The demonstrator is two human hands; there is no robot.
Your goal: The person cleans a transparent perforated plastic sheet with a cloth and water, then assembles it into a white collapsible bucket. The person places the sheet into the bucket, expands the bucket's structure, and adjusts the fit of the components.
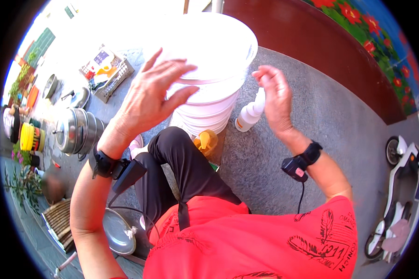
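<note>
A tall white round stack (207, 104), with several ridged rims like nested tubs, stands in front of my knees. Its wide top (214, 44) is washed out by glare, so I cannot tell what lies on it. My left hand (156, 90) is raised at the stack's left side, fingers spread and holding nothing. On the other side, my right hand (275, 95) is held up with loosely bent fingers and nothing visible in them. Behind it stands a white bottle (247, 118) on the ground, partly hidden. An amber spray-type bottle (206, 142) sits at the stack's base by my knee.
To the left are a crate of mixed items (108, 74), a shiny metal pot (77, 131), a yellow bucket (31, 137) and potted plants. A round metal lid (118, 231) lies near my left leg. A red-brown wall (312, 51) runs along the right, with a scooter (398, 190) nearer.
</note>
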